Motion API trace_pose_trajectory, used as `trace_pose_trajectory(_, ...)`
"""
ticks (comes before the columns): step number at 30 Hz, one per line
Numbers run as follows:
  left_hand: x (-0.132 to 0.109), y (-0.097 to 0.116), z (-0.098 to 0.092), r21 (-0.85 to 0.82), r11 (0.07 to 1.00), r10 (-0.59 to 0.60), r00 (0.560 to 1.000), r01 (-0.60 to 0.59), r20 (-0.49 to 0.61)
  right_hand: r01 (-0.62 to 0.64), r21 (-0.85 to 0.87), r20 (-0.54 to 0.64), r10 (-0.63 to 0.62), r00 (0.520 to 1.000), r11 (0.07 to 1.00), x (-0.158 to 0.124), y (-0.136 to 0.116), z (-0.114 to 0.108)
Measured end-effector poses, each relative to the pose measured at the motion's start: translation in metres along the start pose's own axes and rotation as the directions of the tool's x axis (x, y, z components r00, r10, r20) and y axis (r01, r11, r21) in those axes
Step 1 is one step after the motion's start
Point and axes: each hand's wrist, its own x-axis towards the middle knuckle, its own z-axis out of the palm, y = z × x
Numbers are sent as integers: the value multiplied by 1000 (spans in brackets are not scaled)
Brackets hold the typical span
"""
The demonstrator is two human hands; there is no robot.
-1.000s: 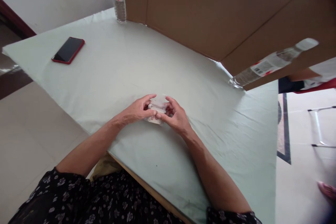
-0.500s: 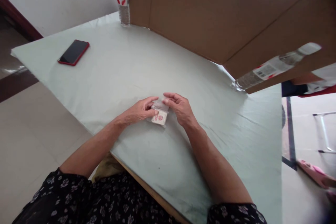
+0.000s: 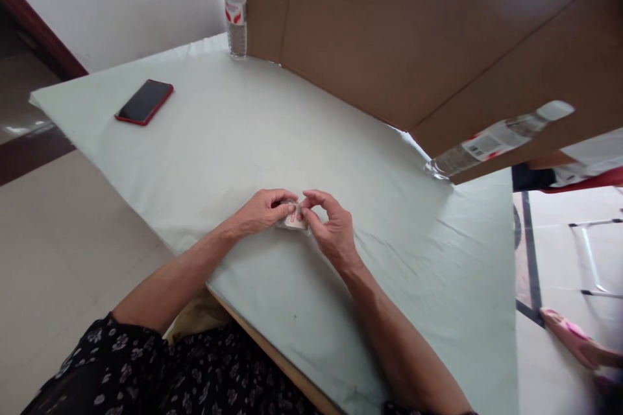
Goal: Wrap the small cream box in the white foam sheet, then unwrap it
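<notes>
A small white packet with red print (image 3: 295, 220), in clear plastic wrapping, lies near the front edge of the cloth-covered table (image 3: 272, 142). My left hand (image 3: 265, 211) pinches its upper left part between thumb and fingers. From the other side my right hand (image 3: 332, 224) has thumb and index finger closed at the packet's upper right edge, on what looks like the clear wrapping. The fingers cover part of the packet, and its exact contents cannot be made out.
A phone in a red case (image 3: 145, 102) lies at the table's left. One water bottle (image 3: 236, 13) stands at the back beside a brown cardboard panel (image 3: 350, 32); another bottle (image 3: 491, 142) stands at the right, before the panel. A person's foot in a pink shoe (image 3: 569, 331) shows at far right.
My right thumb and fingertips have come down and closed at the packet's upper edge. Its raised clear wrapping is now mostly hidden by the fingers. The whole view has shifted slightly.
</notes>
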Motion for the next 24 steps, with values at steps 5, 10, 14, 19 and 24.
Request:
trace_pose_trajectory(5, 2, 0, -3, 90, 994, 63, 998, -61, -27, 261, -230, 29, -262, 965, 937, -11, 7, 6)
trace_pose_trajectory(10, 4, -1, -4, 122, 990, 82, 995, -75, -54, 402, -245, 63, -399, 915, 882, -21, 12, -3)
trace_pose_trajectory(14, 3, -1, -4, 54, 998, 33, 998, -29, -59, 267, -201, -63, -285, 957, 942, -22, 14, -19)
trace_pose_trajectory(19, 2, 1, -4, 62, 998, 36, 997, -32, -67, 364, -247, 77, -356, 931, 898, -19, 13, -14)
trace_pose_trajectory(24, 3, -1, -4, 88, 995, 56, 995, -48, -87, 552, -360, 169, -529, 831, 752, -20, 12, 0)
